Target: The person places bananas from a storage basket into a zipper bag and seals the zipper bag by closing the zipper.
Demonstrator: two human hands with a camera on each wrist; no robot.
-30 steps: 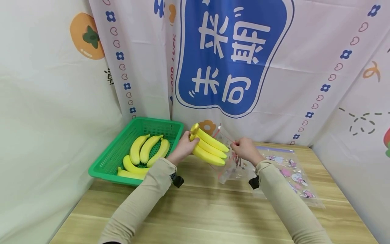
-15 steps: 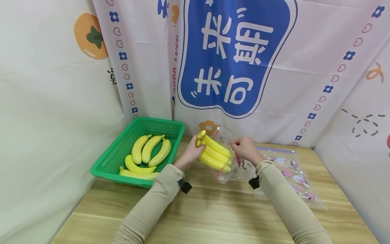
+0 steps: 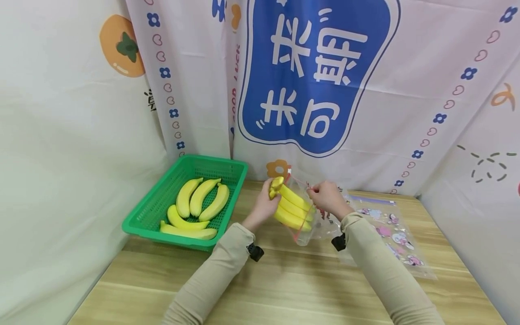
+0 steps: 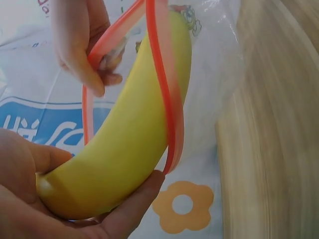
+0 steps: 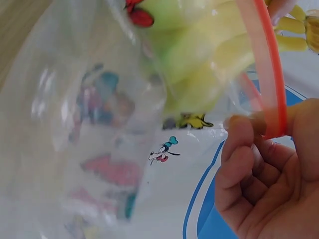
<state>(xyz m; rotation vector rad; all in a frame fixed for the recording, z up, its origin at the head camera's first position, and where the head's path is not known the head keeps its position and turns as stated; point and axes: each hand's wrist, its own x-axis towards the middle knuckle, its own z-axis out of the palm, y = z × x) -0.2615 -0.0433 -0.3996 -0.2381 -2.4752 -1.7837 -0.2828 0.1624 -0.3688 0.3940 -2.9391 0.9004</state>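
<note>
My left hand [image 3: 266, 203] grips a bunch of yellow bananas [image 3: 290, 208] near its stem end. The tips of the bunch lie inside the mouth of a clear zip bag [image 3: 321, 230] with a red zip strip and cartoon prints. In the left wrist view, one banana [image 4: 124, 129] passes through the red-edged opening [image 4: 167, 94], fingers and thumb around its near end. My right hand [image 3: 326, 197] pinches the bag's rim between thumb and fingers. Seen from the right wrist, the red strip [image 5: 271, 64] runs into that pinch, and the bananas show through the film.
A green basket [image 3: 154, 232] with several single bananas [image 3: 199, 198] stands at the left. Another printed clear bag [image 3: 396, 234] with a purple zip lies flat on the wooden table [image 3: 292, 289] at the right. A white printed curtain [image 3: 203, 90] hangs behind.
My left hand has moved right with the banana bunch, whose tips have gone from outside the bag into its mouth. The right hand stays at the rim, nearly still.
</note>
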